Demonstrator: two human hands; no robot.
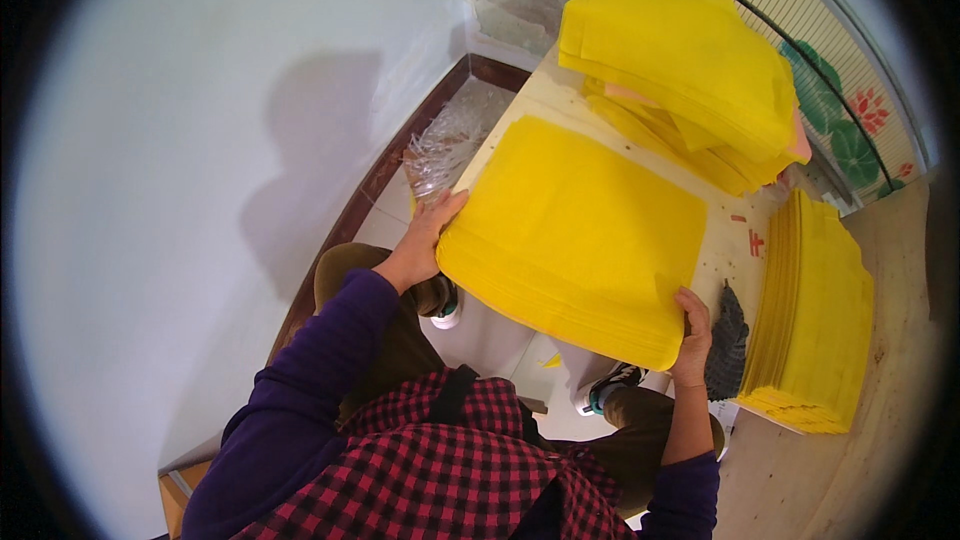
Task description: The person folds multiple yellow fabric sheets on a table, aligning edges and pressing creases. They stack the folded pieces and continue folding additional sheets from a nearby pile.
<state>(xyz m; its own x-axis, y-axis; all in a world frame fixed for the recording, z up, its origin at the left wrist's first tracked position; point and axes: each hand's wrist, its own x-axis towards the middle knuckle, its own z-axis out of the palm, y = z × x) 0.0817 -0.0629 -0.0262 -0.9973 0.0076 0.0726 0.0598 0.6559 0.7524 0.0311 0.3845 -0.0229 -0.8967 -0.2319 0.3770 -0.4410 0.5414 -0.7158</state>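
A thick stack of yellow cloth sheets (pixel 575 230) lies on the pale wooden table in front of me, its near edge jutting past the table's front. My left hand (pixel 420 245) presses against the stack's left corner, fingers along its side. At the near right corner, my right hand (pixel 693 335) grips the edge with curled fingers, its thumb side toward the cloth. Each hand's far fingers are partly hidden by the stack. Behind it sits a taller, looser heap of yellow cloth (pixel 680 60), folded over, with a bit of pink showing beneath.
A neat stack of folded yellow cloth (pixel 815 315) stands on the right, beside a dark grey knitted piece (pixel 730 340). Small red scraps (pixel 755 242) dot the table (pixel 725 270). Clear plastic wrap (pixel 450 145) lies on the floor by the left wall. A slatted panel (pixel 840 60) borders the back.
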